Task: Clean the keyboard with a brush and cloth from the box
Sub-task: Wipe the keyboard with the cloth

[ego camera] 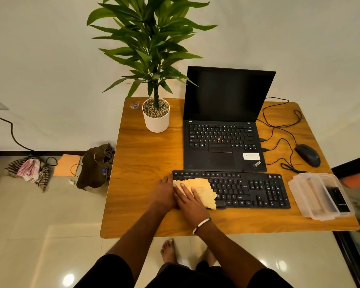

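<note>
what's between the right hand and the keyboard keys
In the head view, a yellow cloth lies under the right hand, spread over the left end of the keyboard.

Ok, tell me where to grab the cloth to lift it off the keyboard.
Pinch the cloth's free zigzag edge on its right, coming from the right above the keyboard. That edge lies loose over the keys, while the right hand presses flat on the left part and the left hand braces the keyboard's end.

Home room: tiled floor [40, 215], potted plant [154, 80], laptop [222, 129] on wooden table [146, 163].
</note>
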